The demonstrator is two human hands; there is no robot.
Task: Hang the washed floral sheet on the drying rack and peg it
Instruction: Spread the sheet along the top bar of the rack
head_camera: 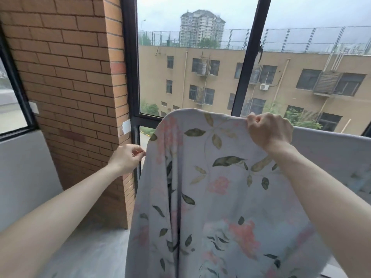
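The floral sheet point(220, 187) hides whatever it hangs over, and its lower part runs past the bottom edge.

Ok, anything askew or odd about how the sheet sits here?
Slightly. The floral sheet bunches into vertical folds down its left side, below where the left hand pinches its edge. The right hand grips the top edge. No pegs are visible.

Open gap between brick pillar point(80, 97) and draped floral sheet point(210, 187), window frame point(131, 77) behind.
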